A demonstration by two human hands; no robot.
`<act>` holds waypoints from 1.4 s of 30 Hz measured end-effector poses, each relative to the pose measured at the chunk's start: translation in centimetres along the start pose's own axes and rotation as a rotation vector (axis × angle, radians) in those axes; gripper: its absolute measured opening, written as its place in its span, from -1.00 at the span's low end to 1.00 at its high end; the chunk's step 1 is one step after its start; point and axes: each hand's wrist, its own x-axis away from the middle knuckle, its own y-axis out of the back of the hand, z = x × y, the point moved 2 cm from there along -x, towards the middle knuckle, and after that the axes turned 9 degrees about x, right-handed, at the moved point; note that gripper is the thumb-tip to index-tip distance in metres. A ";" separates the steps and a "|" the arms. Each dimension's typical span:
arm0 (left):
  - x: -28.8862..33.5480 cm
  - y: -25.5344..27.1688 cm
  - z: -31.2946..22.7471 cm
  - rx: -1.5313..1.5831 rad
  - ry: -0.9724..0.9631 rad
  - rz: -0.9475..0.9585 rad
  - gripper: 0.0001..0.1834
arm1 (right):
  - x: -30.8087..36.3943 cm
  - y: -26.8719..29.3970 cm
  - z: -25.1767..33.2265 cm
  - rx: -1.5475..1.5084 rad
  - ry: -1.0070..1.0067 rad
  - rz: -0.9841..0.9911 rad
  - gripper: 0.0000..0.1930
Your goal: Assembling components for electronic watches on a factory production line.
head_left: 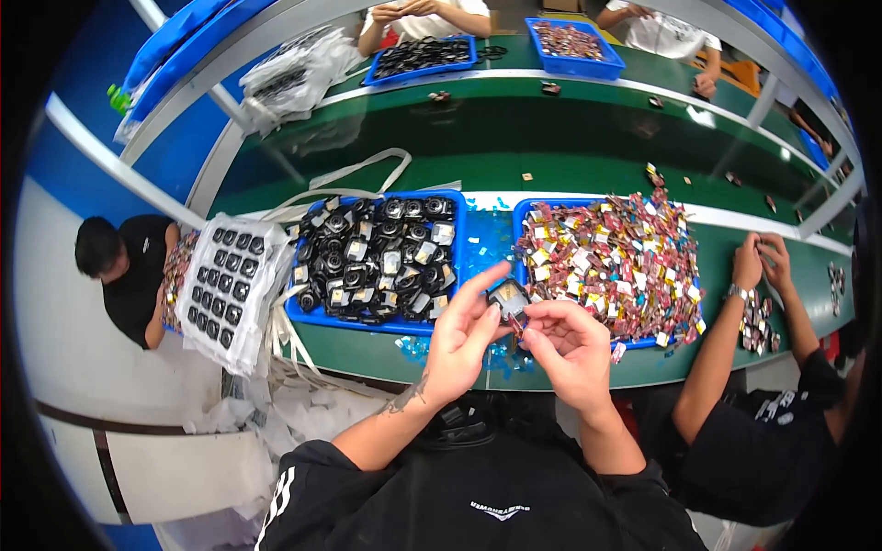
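Observation:
My left hand holds a small black plastic device housing with a pale square patch, gripped between thumb and fingers. Close beside it, my right hand pinches a thin reddish piece against the housing's lower edge; the fingertips partly hide it. Behind my left hand, a blue tray is heaped with similar black housings showing round lens-like rings. Beyond my right hand, another blue tray is piled with small red, white and yellow parts that look like circuit boards with wrapped cells.
At the left stands a white tray with rows of black units, near a seated person. Blue film scraps lie between the trays. A co-worker's arms are at the right. A green conveyor carries scattered parts; metal posts frame the bench.

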 end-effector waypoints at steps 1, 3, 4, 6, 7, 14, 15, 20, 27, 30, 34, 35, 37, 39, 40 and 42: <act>0.2 0.4 0.1 -0.052 -0.057 0.046 -0.58 | -0.3 0.1 -0.2 -0.007 0.038 0.073 -0.75; 1.0 1.0 -0.5 -0.159 -0.089 0.070 -0.59 | -0.9 0.1 0.0 -0.085 -0.002 0.142 -0.78; 1.3 1.2 -0.8 -0.267 -0.105 0.122 -0.59 | -1.1 0.0 0.4 -0.099 -0.043 0.164 -0.79; 1.9 1.3 -1.2 -0.257 -0.074 0.070 -0.60 | -1.4 -0.1 0.4 -0.112 -0.079 0.230 -0.80; 2.1 1.4 -1.2 -0.220 -0.043 0.042 -0.60 | -1.4 -0.2 0.3 -0.068 -0.049 0.272 -0.79; 2.2 2.4 -1.5 -0.265 -0.037 0.091 -0.63 | -1.6 -0.9 0.4 0.147 0.005 0.182 -0.86; 2.1 2.9 -1.7 -0.319 -0.041 0.130 -0.62 | -1.7 -0.9 0.2 0.077 -0.051 0.196 -0.87; -0.4 2.4 -3.5 -0.854 -0.338 0.377 -0.68 | -1.7 0.6 -0.4 -0.220 -0.206 0.181 -0.87; -1.2 3.3 -3.4 -0.707 -0.418 0.316 -0.82 | -1.4 -0.8 -0.9 -0.268 -0.178 0.100 -0.90; -1.2 4.6 -2.7 -0.633 -0.274 0.299 -0.84 | -1.3 -2.0 -0.6 -0.210 -0.171 0.055 -0.89; -1.0 5.8 -2.6 -0.471 -0.048 0.258 -0.83 | -1.1 -3.5 -0.3 0.017 -0.120 0.019 -0.82; -1.0 6.1 -2.4 -0.464 -0.045 0.232 -0.83 | -1.1 -3.8 -0.1 0.137 -0.100 0.000 -0.76; -0.8 6.6 -1.3 -0.268 0.064 0.246 -0.80 | -1.3 -4.3 -0.4 0.233 -0.066 -0.024 -0.76; -0.3 7.0 -0.6 -0.232 0.026 0.217 -0.74 | -1.5 -4.7 -0.9 0.318 -0.015 -0.073 -0.75; -0.3 7.0 -0.4 -0.200 -0.011 0.213 -0.68 | -1.7 -4.8 -1.5 0.318 -0.021 -0.071 -0.75; -0.1 7.1 -0.4 -0.095 -0.007 0.232 -0.55 | -1.8 -4.9 -2.3 0.400 0.050 -0.153 -0.76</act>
